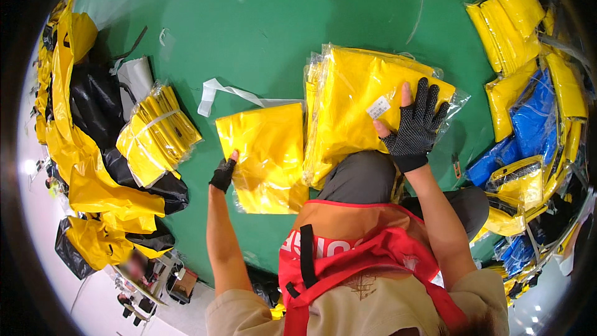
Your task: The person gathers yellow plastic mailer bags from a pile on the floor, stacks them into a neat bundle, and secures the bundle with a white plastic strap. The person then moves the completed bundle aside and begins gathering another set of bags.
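Observation:
My left hand, in a black glove with bare fingertips, grips the left edge of a flat yellow folded packet in clear plastic. The thumb lies on top; the other fingers are hidden. Against this packet's right side stands a taller stack of plastic-wrapped yellow packets, with a white printed label on the top one. My right hand, in a black dotted glove with bare thumb and index tips, rests spread on the stack's right part. A white strap runs over the green surface behind the left packet.
A strapped bundle of yellow packets lies to the left, near heaped yellow and black sheeting. Yellow packets and blue packets pile up on the right. Orange-handled snips lie on the green surface.

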Motion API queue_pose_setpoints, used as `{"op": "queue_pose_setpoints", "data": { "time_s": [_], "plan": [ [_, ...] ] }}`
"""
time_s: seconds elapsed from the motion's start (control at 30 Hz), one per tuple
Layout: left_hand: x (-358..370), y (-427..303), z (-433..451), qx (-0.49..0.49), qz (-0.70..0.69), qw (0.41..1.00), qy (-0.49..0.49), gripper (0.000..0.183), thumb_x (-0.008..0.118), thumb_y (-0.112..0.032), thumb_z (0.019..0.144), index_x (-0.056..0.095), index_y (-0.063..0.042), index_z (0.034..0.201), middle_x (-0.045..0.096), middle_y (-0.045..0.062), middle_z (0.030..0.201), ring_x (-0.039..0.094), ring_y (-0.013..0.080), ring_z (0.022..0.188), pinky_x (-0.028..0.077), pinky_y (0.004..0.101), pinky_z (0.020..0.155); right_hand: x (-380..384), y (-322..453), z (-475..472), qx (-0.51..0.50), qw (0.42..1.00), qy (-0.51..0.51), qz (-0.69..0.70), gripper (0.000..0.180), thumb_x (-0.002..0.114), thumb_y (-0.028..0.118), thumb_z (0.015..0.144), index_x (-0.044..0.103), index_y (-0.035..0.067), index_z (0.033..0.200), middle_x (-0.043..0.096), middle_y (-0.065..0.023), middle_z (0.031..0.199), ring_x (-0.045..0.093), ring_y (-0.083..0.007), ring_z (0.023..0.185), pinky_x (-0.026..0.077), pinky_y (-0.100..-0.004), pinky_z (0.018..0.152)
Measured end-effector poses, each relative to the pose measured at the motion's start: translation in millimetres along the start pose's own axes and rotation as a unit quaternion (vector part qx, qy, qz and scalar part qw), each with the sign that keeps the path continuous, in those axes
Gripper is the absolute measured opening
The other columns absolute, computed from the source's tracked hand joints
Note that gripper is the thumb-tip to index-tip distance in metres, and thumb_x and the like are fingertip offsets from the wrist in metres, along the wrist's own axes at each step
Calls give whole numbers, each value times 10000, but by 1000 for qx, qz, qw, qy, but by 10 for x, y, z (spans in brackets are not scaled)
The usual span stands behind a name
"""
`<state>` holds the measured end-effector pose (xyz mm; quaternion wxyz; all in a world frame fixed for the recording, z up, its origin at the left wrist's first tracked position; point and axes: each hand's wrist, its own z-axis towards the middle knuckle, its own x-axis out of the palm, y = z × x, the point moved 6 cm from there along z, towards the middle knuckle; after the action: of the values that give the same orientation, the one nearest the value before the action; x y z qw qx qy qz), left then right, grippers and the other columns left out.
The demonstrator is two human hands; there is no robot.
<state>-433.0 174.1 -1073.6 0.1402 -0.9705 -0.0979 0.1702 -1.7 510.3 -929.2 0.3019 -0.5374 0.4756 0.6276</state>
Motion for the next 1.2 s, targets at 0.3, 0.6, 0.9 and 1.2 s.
{"op": "queue_pose_setpoints", "data": {
  "time_s": [0.3, 0.6, 0.9, 1.2],
  "plan": [
    [653, -2421, -3038, 381, -31, 923, -33, 244, 671, -173, 725, 649, -70, 946, 607, 82, 1027, 567, 206, 977, 405, 361, 909, -472, -231, -159, 101, 874, 7, 475, 649, 425, 505, 864, 341, 46, 1315, 450, -149, 1272, 469, -303, 1128, 320, -444, 978],
    [2206, -2550, -3288, 714, 233, 652, 105, 508, 638, -301, 750, 502, -78, 1186, 433, 121, 1277, 457, 285, 1126, 373, 424, 938, -649, -401, -850, 176, 666, 177, 703, 625, 723, 250, 710, 448, 40, 1230, 528, -71, 1176, 487, -176, 1074, 379, -301, 933],
    [2660, -2727, -2187, 233, -147, 909, 312, 499, 509, -393, 869, 460, -18, 1195, 548, 105, 1120, 561, 207, 949, 463, 338, 827, -393, -576, -890, 226, 708, 81, 665, 515, 654, 416, 742, 561, 54, 1097, 606, -96, 1048, 557, -220, 980, 415, -319, 859],
    [2847, -3072, -1832, 394, 58, 907, 139, 366, 592, -242, 850, 520, 22, 1093, 591, 71, 1004, 549, 138, 863, 441, 273, 771, -194, -841, -977, 257, 702, 6, 665, 494, 636, 403, 765, 552, 33, 1081, 616, -129, 1003, 575, -238, 929, 442, -322, 814]
  ]
}}
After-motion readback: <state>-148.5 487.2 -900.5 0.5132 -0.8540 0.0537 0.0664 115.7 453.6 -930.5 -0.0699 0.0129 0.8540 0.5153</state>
